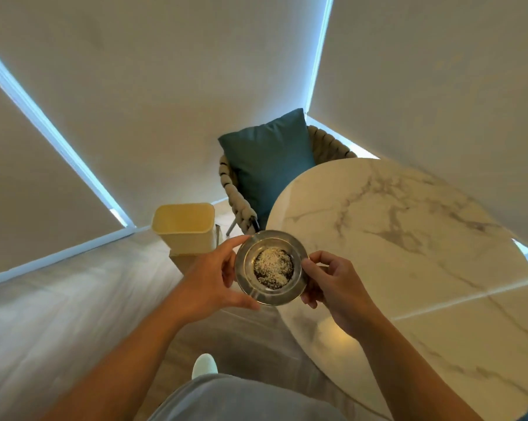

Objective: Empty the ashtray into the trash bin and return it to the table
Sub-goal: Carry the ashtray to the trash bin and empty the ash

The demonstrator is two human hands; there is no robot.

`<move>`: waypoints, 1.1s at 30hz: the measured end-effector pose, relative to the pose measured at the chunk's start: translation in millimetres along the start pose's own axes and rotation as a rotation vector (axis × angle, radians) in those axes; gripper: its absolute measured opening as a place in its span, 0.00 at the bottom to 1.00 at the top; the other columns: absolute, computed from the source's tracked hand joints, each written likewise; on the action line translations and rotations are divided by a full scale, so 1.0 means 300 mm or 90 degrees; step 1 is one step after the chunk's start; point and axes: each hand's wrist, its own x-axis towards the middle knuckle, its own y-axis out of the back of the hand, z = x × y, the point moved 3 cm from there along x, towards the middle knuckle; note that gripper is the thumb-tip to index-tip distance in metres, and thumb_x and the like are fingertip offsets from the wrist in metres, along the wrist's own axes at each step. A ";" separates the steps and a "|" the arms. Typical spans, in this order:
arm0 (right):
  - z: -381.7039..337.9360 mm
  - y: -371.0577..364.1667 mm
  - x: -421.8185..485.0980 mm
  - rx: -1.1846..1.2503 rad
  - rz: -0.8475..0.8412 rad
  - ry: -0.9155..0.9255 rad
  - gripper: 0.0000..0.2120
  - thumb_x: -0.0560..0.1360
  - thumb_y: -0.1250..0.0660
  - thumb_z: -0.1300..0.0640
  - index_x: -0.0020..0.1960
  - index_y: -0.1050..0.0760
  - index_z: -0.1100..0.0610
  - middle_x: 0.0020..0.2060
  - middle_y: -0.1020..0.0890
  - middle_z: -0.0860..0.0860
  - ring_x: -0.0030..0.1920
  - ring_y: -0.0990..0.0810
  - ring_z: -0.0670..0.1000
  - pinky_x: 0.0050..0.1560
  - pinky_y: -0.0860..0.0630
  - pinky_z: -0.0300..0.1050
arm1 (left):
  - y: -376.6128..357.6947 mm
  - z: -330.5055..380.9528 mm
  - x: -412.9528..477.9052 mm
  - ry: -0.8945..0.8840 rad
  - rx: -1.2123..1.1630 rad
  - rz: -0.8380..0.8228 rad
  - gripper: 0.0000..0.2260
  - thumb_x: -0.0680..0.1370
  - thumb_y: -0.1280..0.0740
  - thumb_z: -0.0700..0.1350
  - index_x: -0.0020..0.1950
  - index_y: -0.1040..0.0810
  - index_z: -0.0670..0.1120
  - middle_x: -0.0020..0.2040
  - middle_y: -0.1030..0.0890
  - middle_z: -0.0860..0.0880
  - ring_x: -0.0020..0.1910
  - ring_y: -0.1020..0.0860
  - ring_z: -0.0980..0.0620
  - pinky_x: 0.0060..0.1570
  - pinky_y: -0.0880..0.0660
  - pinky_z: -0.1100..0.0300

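Observation:
A round metal ashtray [247,282] with a heap of pale and dark ash in its bowl is held level in the air, just off the left edge of the round marble table [408,253]. My left hand [214,281] grips its left rim and my right hand [332,284] grips its right rim. The cream trash bin [185,227], open at the top, stands on the floor just beyond and to the left of the ashtray.
A woven chair [241,205] with a teal cushion [269,165] stands behind the table, beside the bin. Roller blinds cover the walls around. Wooden floor spreads to the left. My shoe [204,364] shows below the hands.

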 end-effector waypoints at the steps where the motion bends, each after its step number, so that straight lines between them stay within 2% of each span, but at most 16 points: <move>1: -0.007 -0.041 0.032 -0.011 -0.018 -0.002 0.09 0.79 0.36 0.57 0.46 0.22 0.61 0.31 0.19 0.59 0.28 0.24 0.56 0.27 0.27 0.44 | 0.036 -0.022 -0.008 0.005 -0.005 0.018 0.48 0.57 0.18 0.58 0.73 0.36 0.60 0.54 0.19 0.52 0.51 0.19 0.48 0.53 0.18 0.53; 5: -0.022 -0.229 0.162 -0.036 -0.081 -0.021 0.09 0.79 0.36 0.57 0.48 0.22 0.64 0.32 0.18 0.59 0.29 0.23 0.56 0.27 0.26 0.44 | 0.191 -0.147 -0.042 0.037 -0.018 0.070 0.46 0.58 0.17 0.56 0.71 0.35 0.63 0.59 0.22 0.60 0.55 0.21 0.54 0.56 0.20 0.58; 9: -0.041 -0.418 0.284 -0.068 -0.126 -0.032 0.09 0.79 0.36 0.57 0.50 0.22 0.63 0.35 0.17 0.63 0.30 0.21 0.56 0.29 0.24 0.44 | 0.356 -0.271 -0.058 0.059 -0.018 0.115 0.44 0.57 0.17 0.58 0.65 0.38 0.75 0.49 0.22 0.71 0.49 0.22 0.66 0.41 0.22 0.71; 11: -0.043 -0.506 0.339 -0.077 -0.137 -0.036 0.10 0.79 0.37 0.57 0.51 0.23 0.64 0.36 0.17 0.65 0.30 0.21 0.55 0.29 0.23 0.43 | 0.435 -0.328 -0.057 0.067 -0.019 0.124 0.44 0.56 0.17 0.59 0.63 0.39 0.77 0.48 0.23 0.74 0.46 0.23 0.68 0.38 0.25 0.73; 16: -0.051 -0.662 0.450 -0.061 -0.148 -0.042 0.10 0.79 0.37 0.58 0.50 0.23 0.65 0.33 0.18 0.60 0.29 0.22 0.55 0.28 0.24 0.43 | 0.593 -0.441 -0.025 0.074 -0.015 0.116 0.45 0.54 0.20 0.64 0.64 0.41 0.79 0.46 0.22 0.69 0.42 0.22 0.63 0.37 0.25 0.72; 22: -0.064 -0.718 0.575 -0.051 -0.149 -0.058 0.09 0.79 0.37 0.58 0.50 0.23 0.63 0.34 0.17 0.61 0.29 0.21 0.54 0.29 0.23 0.43 | 0.673 -0.533 0.068 0.096 -0.007 0.107 0.46 0.53 0.20 0.67 0.65 0.41 0.78 0.43 0.22 0.59 0.40 0.23 0.54 0.39 0.19 0.63; 27: -0.070 -0.690 0.735 -0.044 -0.160 -0.054 0.09 0.79 0.36 0.59 0.50 0.24 0.65 0.37 0.19 0.69 0.29 0.21 0.56 0.28 0.22 0.44 | 0.687 -0.578 0.206 0.110 -0.002 0.108 0.46 0.52 0.22 0.70 0.66 0.41 0.77 0.43 0.22 0.59 0.40 0.23 0.54 0.38 0.20 0.64; 33: -0.079 -0.666 0.955 -0.049 -0.189 -0.077 0.07 0.79 0.36 0.59 0.49 0.23 0.62 0.35 0.16 0.63 0.29 0.20 0.56 0.29 0.22 0.43 | 0.712 -0.634 0.383 0.146 0.004 0.105 0.47 0.53 0.19 0.65 0.66 0.41 0.76 0.41 0.22 0.55 0.41 0.23 0.55 0.39 0.20 0.64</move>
